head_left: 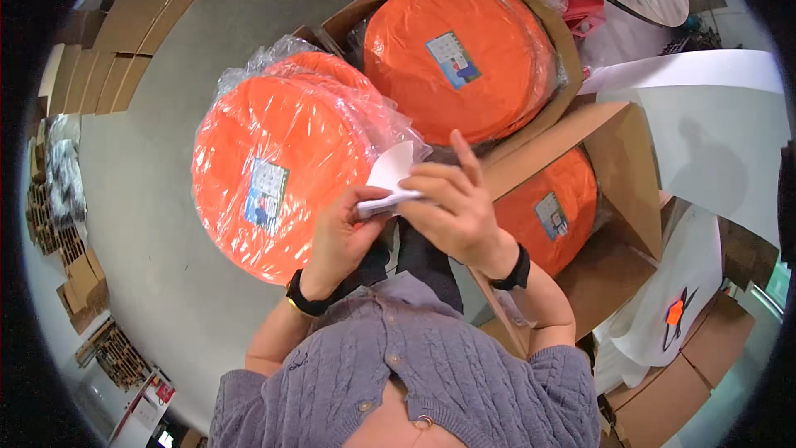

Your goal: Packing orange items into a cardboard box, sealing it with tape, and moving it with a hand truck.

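A small stack of white paper slips (393,168), one of them curling upward, is between my two hands. My left hand (338,236) pinches its left end with thumb and fingers. With index finger raised, my right hand (464,216) grips the right side of the slips; its thumb is hidden. Just left of the hands, round flat orange fabric packs (311,141) in clear plastic lie overlapping. The top one bears a printed label (266,192). Another labelled orange pack (464,21) lies in a cardboard box (352,12) beyond my right hand.
Right of my right hand, an open carton (609,290) holds another orange pack (539,236). White sheeting (696,87) hangs at the right, with scissors (678,315) below it. A table edge (663,0) juts in at the far right. Cardboard boxes (137,21) stand at the left.
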The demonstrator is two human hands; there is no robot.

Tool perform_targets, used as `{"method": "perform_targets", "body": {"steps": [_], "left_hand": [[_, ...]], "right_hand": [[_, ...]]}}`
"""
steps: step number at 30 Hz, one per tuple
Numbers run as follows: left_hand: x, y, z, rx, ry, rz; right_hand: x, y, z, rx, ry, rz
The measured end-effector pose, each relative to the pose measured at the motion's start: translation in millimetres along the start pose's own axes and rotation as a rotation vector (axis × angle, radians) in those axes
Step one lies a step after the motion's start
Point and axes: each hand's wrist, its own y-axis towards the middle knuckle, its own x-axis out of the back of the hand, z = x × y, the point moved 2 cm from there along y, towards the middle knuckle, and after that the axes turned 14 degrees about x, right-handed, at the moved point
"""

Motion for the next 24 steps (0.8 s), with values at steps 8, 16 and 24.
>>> {"method": "perform_targets", "body": {"steps": [8, 16, 24], "left_hand": [[18, 31, 14, 0.149, -0.141, -0.147], [19, 57, 12, 0.175, -0.265, -0.117], [35, 46, 64, 0.244, -0.341, -0.236]], "right_hand": [[-43, 20, -46, -0.118, 0.161, 0.061], [-53, 15, -85, 0.021, 0.207, 0.033], [-105, -149, -353, -1.221, 0.777, -0.741]]}}
